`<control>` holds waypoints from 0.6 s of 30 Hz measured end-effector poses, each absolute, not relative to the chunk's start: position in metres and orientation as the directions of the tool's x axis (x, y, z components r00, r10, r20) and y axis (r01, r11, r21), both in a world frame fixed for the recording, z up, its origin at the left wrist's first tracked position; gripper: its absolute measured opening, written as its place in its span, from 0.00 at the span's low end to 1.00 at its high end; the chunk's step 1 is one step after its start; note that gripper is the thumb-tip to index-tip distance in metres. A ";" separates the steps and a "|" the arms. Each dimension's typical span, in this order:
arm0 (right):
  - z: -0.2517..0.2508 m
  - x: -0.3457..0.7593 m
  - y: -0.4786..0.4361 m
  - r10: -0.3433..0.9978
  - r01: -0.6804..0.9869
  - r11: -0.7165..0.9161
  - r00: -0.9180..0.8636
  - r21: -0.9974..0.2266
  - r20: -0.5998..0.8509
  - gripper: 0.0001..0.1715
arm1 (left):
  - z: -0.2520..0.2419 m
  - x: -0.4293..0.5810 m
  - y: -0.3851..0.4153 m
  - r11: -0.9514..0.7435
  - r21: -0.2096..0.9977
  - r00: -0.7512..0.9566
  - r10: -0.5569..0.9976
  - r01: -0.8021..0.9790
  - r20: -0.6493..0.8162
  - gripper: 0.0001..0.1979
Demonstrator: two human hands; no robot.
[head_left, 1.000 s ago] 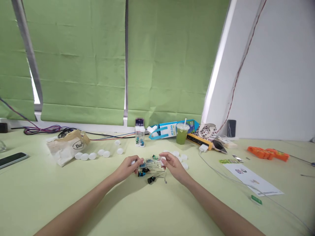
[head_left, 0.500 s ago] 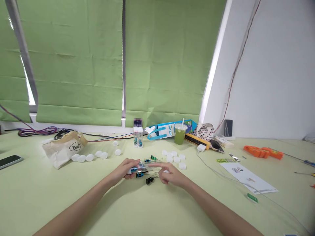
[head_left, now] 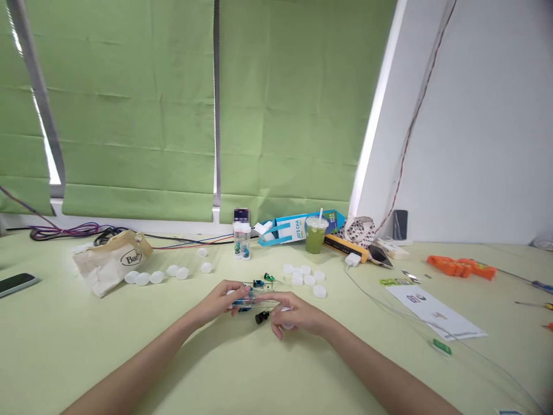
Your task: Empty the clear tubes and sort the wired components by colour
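My left hand (head_left: 224, 298) is closed round one end of a clear plastic tube (head_left: 254, 299) that lies sideways just above the table, with small blue parts inside. My right hand (head_left: 291, 314) is curled beside the tube's other end, fingers closed on a white cap (head_left: 286, 311). A black capacitor (head_left: 260, 316) with wire legs lies on the table between my hands. Small blue and green components (head_left: 264, 280) lie just behind the tube.
Several white caps (head_left: 305, 278) lie behind my hands, more (head_left: 156, 276) by a paper bag (head_left: 111, 260). Two capped tubes (head_left: 241, 242), a green drink cup (head_left: 315, 234), a blue carton, a phone (head_left: 16, 282), cables, a printed sheet (head_left: 436, 313) and orange tools (head_left: 460, 267) stand around.
My right hand has dropped from the tube's right end toward the table and curled shut with the white cap. My left hand keeps the tube, slightly lower.
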State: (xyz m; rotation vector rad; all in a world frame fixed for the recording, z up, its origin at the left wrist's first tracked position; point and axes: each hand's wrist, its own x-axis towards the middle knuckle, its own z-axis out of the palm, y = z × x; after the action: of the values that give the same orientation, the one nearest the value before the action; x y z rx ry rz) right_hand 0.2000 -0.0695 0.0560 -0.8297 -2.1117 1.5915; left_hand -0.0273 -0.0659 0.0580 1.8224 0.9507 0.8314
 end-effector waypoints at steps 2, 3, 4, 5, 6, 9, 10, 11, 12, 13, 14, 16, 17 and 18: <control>0.056 0.199 -0.069 0.651 0.217 0.156 -0.756 -0.964 -0.065 0.29 | 0.059 -0.028 -0.066 -0.349 0.887 0.461 0.868 0.302 0.185 0.19; 0.056 0.199 -0.069 0.654 0.205 0.144 -0.754 -0.968 -0.062 0.28 | 0.060 -0.029 -0.066 -0.361 0.875 0.448 0.872 0.322 0.195 0.19; 0.056 0.199 -0.068 0.655 0.193 0.134 -0.753 -0.972 -0.060 0.27 | 0.060 -0.030 -0.066 -0.369 0.865 0.434 0.878 0.340 0.203 0.19; 0.055 0.199 -0.066 0.662 0.183 0.125 -0.747 -0.975 -0.055 0.26 | 0.061 -0.031 -0.065 -0.371 0.859 0.422 0.883 0.353 0.208 0.19; 0.055 0.199 -0.065 0.672 0.175 0.115 -0.738 -0.978 -0.053 0.25 | 0.061 -0.032 -0.063 -0.372 0.856 0.411 0.886 0.360 0.213 0.19; 0.050 0.201 -0.058 0.717 0.164 0.090 -0.695 -0.982 -0.050 0.21 | 0.059 -0.037 -0.058 -0.383 0.847 0.388 0.891 0.367 0.235 0.18; 0.048 0.202 -0.055 0.735 0.161 0.085 -0.676 -0.983 -0.047 0.20 | 0.058 -0.038 -0.056 -0.387 0.842 0.380 0.893 0.377 0.240 0.18; 0.046 0.203 -0.052 0.755 0.159 0.080 -0.654 -0.984 -0.044 0.19 | 0.057 -0.039 -0.055 -0.388 0.834 0.368 0.897 0.392 0.244 0.18; 0.043 0.204 -0.049 0.776 0.160 0.075 -0.630 -0.984 -0.043 0.17 | 0.055 -0.039 -0.053 -0.387 0.827 0.355 0.902 0.408 0.247 0.18; 0.041 0.204 -0.047 0.796 0.164 0.070 -0.604 -0.984 -0.044 0.16 | 0.054 -0.040 -0.052 -0.384 0.820 0.343 0.906 0.423 0.248 0.18; 0.038 0.205 -0.044 0.815 0.169 0.069 -0.579 -0.983 -0.043 0.15 | 0.053 -0.040 -0.052 -0.383 0.815 0.332 0.910 0.434 0.250 0.18; 0.034 0.207 -0.040 0.843 0.177 0.078 -0.537 -0.981 -0.029 0.15 | 0.053 -0.041 -0.051 -0.386 0.807 0.315 0.912 0.447 0.262 0.20; 0.032 0.208 -0.038 0.855 0.177 0.087 -0.518 -0.980 -0.018 0.15 | 0.053 -0.042 -0.050 -0.391 0.801 0.306 0.912 0.453 0.272 0.20; 0.031 0.209 -0.037 0.865 0.178 0.099 -0.501 -0.979 -0.003 0.16 | 0.053 -0.042 -0.050 -0.396 0.794 0.292 0.913 0.462 0.285 0.20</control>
State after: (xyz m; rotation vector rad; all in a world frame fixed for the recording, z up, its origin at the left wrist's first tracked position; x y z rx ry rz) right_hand 0.2088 -0.0365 0.0310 -1.0236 -1.7705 1.4427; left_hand -0.0424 -0.0499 0.0533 1.9803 1.2230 0.9988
